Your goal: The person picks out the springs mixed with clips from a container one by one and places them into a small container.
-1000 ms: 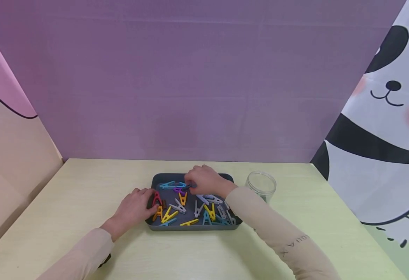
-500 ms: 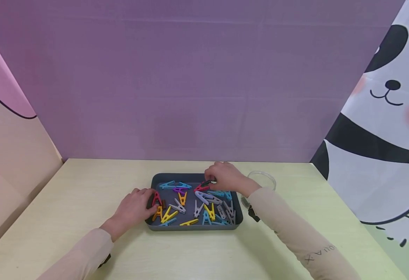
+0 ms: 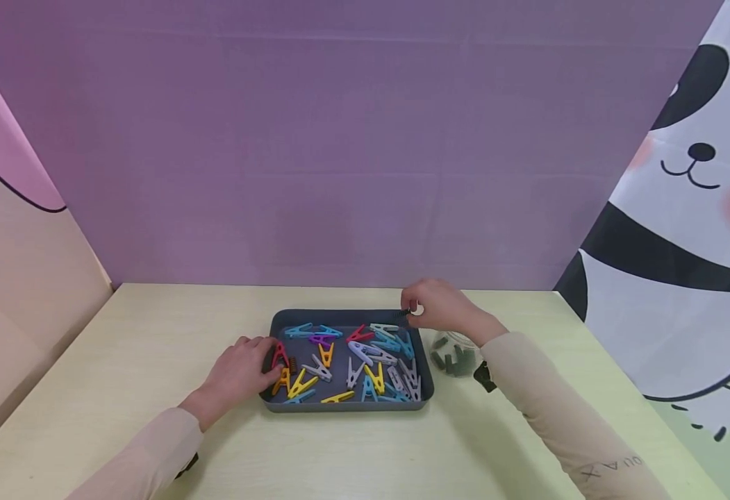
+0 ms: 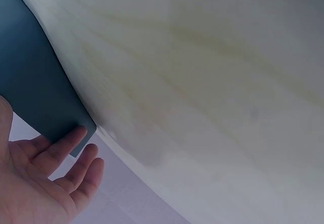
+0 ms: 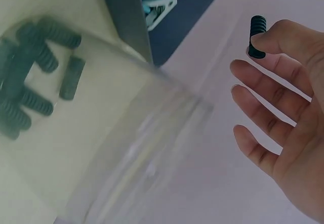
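Fingertips of our right hand [image 3: 442,307] pinch a small black ribbed spring [image 5: 256,36], its long axis upright, just beside the clear plastic jar [image 5: 116,148]; our left hand [image 3: 239,371] lies relaxed against the dark grey tray [image 3: 347,316].

My head camera looks forward and down from 6 o'clock over the whole dark tray [image 3: 346,406]. Both wrist cameras sit close: left at its 9 o'clock edge [image 4: 35,92], right at 3 o'clock beside the clear jar [image 5: 126,148].

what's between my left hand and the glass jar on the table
The dark tray, full of coloured clothespins, lies between the left hand and the jar; the head view shows it.
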Demonstrator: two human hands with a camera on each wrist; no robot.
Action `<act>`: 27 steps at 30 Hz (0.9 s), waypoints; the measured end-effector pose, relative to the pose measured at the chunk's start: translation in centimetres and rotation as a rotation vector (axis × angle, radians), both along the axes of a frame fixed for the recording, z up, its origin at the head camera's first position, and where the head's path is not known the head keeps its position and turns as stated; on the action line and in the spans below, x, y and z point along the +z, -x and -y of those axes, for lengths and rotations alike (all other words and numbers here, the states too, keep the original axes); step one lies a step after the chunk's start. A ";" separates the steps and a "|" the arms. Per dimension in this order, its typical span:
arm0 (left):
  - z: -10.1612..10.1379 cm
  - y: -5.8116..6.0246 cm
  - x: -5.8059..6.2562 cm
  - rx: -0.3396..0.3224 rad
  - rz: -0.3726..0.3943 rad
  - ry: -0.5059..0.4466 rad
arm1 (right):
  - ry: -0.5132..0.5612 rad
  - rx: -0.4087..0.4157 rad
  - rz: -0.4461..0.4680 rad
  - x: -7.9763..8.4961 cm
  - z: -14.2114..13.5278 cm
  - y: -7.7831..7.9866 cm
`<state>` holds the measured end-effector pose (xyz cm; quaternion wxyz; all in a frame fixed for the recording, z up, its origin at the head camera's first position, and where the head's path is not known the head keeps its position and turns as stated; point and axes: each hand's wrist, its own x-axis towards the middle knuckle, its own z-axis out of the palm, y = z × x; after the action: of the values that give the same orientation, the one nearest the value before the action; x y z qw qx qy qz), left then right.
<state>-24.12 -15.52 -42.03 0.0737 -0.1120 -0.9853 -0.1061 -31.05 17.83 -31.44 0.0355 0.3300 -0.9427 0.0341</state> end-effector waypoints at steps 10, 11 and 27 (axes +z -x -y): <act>0.0 -0.1 0.1 -0.002 -0.003 -0.001 | 0.075 -0.030 -0.024 0.4 -3.8 0.3; 0.0 -0.1 0.1 -0.002 -0.002 -0.002 | 0.083 -0.034 -0.026 0.4 -4.2 0.3; 0.0 -0.2 0.2 -0.007 0.000 -0.011 | 0.156 -0.110 -0.012 -0.7 -8.6 -0.3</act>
<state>-23.94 -15.48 -41.79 0.0738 -0.1150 -0.9843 -0.1116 -30.79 26.40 -32.14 0.0684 0.2740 -0.9537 0.1034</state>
